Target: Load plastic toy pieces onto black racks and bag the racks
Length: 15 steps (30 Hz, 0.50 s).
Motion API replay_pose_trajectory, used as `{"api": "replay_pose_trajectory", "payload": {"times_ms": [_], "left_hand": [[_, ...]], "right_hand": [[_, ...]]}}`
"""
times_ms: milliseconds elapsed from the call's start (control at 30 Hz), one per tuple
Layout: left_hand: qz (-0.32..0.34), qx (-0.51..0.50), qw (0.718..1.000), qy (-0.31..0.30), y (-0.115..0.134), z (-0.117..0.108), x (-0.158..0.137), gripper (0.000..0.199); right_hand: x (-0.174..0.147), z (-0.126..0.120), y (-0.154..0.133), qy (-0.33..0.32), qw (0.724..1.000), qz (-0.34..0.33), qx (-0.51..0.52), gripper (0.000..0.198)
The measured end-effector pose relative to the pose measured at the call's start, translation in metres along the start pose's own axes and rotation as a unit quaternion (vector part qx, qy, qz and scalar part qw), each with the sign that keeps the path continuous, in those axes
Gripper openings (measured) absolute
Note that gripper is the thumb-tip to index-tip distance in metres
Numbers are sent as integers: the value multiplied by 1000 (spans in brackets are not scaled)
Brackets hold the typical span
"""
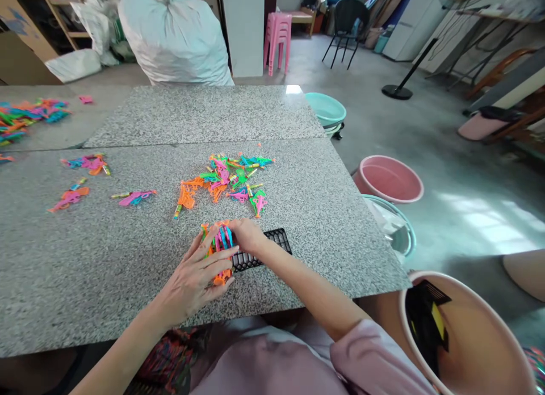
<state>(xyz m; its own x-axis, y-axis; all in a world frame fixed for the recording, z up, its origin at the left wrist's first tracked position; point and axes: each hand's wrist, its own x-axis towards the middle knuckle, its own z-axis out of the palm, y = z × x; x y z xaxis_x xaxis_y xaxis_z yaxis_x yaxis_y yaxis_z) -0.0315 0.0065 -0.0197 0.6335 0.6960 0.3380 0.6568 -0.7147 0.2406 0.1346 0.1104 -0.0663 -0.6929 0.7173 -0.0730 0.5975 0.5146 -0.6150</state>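
Note:
A black grid tray (279,239) lies on the speckled stone table in front of me. Its left part is filled with a packed row of small plastic pieces (221,242) in orange, pink, blue and green. My left hand (198,270) rests over the near left side of this row, fingers stretched out and apart. At the row's far right edge, my right hand (247,235) is closed, with its fingertips hidden against the pieces. Beyond the hands lies a loose heap of the same plastic pieces (221,176), some with yellow-labelled sticks.
Small bunches of pieces (136,197) lie to the left, with a larger pile (32,117) farther off. A big white sack (176,40) stands behind the table. Past the right edge are a pink basin (390,179) and a large bin (477,338) holding black trays.

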Motion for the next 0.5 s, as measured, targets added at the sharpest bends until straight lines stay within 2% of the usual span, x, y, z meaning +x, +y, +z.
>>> {"api": "replay_pose_trajectory", "payload": {"times_ms": [67, 100, 167, 233, 300, 367, 433, 500], "left_hand": [[0, 22, 1000, -14, 0, -1, 0, 22], [-3, 29, 1000, -10, 0, -1, 0, 22], [-5, 32, 999, 9, 1, 1, -1, 19], [-3, 24, 999, 29, 1, 2, -1, 17], [0, 15, 999, 34, 2, 3, -1, 17], [0, 11, 1000, 27, 2, 3, 0, 17], [-4, 9, 1000, 30, 3, 4, 0, 17], [-13, 1, 999, 36, 4, 4, -1, 16]], "right_hand": [[1, -7, 12, -8, 998, -64, 27, 19], [2, -13, 20, 9, 996, -81, 28, 23], [9, -27, 40, 90, 994, -64, -20, 29], [23, -43, 58, 153, 979, -30, -128, 29], [42, -58, 72, 120, 964, -59, -229, 26], [59, -71, 81, 38, 950, -124, -283, 23], [65, -83, 87, -13, 942, -160, -295, 23], [55, -93, 90, -12, 950, -145, -275, 22]]}}
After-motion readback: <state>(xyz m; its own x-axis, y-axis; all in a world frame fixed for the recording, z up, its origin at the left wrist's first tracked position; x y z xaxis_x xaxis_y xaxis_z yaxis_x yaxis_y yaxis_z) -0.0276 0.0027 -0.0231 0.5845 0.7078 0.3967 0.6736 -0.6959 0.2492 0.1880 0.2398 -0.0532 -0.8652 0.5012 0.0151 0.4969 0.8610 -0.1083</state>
